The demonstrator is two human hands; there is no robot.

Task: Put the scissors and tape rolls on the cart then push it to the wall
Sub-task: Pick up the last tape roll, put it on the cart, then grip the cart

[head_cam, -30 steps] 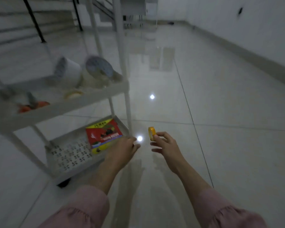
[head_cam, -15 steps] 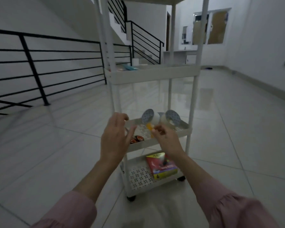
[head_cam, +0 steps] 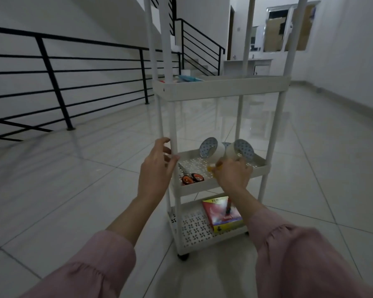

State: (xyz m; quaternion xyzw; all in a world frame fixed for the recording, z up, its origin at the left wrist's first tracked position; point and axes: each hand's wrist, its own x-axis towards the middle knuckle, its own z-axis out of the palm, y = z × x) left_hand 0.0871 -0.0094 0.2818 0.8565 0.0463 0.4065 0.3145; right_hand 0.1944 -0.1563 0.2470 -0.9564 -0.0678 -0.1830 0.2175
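A white tiered cart [head_cam: 222, 91] on wheels stands in front of me. On its middle shelf lie orange-handled scissors [head_cam: 192, 177] at the front left and two big white tape rolls [head_cam: 211, 148] [head_cam: 240, 149] at the back. My right hand [head_cam: 232, 174] hovers over that shelf, shut on a small yellow tape roll [head_cam: 213, 168] that peeks out by the fingers. My left hand [head_cam: 157, 166] is open, fingers spread beside the cart's front left post, touching or nearly touching it.
A red and yellow box [head_cam: 222, 212] lies on the bottom shelf. A blue item [head_cam: 187, 78] sits on the upper shelf. A black railing [head_cam: 58, 82] runs along the left, a white wall [head_cam: 353, 50] along the right, glossy tiled floor all around.
I rose from crouching near the floor, where my right hand held the yellow tape roll. That hand has carried the roll over the middle shelf; my left hand has come up to the post.
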